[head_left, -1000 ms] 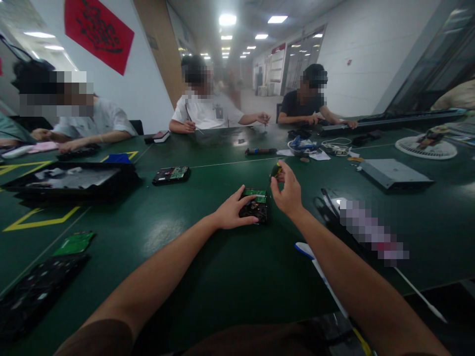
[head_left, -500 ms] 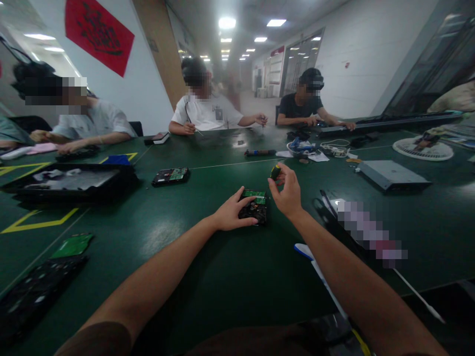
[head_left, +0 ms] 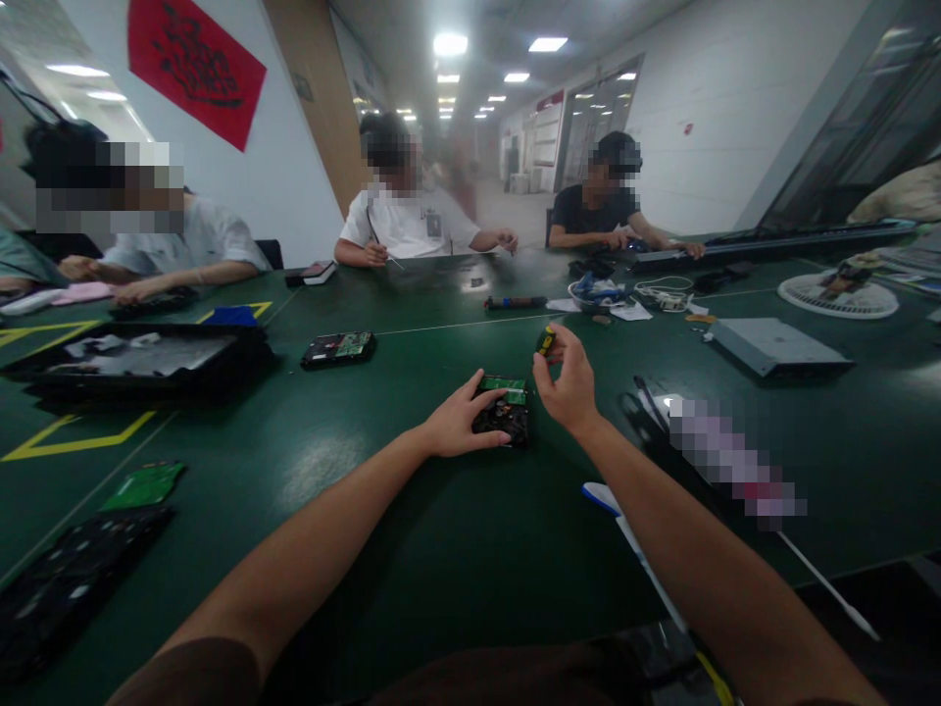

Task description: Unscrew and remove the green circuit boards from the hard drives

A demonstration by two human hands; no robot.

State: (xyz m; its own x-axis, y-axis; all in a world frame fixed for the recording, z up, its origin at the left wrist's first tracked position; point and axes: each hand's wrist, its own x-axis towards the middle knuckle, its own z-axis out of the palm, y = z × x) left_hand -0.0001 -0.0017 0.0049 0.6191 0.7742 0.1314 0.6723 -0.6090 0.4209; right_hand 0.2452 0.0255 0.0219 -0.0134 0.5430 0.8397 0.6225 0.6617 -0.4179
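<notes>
A small black hard drive (head_left: pixel 506 410) with a green circuit board on its far end lies on the dark green table (head_left: pixel 412 529). My left hand (head_left: pixel 460 423) rests on the drive's left side, thumb on top and fingers curled round its near edge. My right hand (head_left: pixel 567 384) is raised just to the right of the drive. Its fingers pinch the black and yellow handle of a screwdriver (head_left: pixel 545 341), which stands upright over the drive's far right corner.
A second drive (head_left: pixel 339 347) lies further left, beside a black tray (head_left: pixel 139 355). Circuit boards (head_left: pixel 145 483) lie at the near left. Tools (head_left: pixel 647 402) and a grey box (head_left: pixel 777 345) are on the right. Three people work at the far side.
My right hand has turned slightly on the screwdriver handle and its fingers have shifted. My left hand and the drive have stayed put.
</notes>
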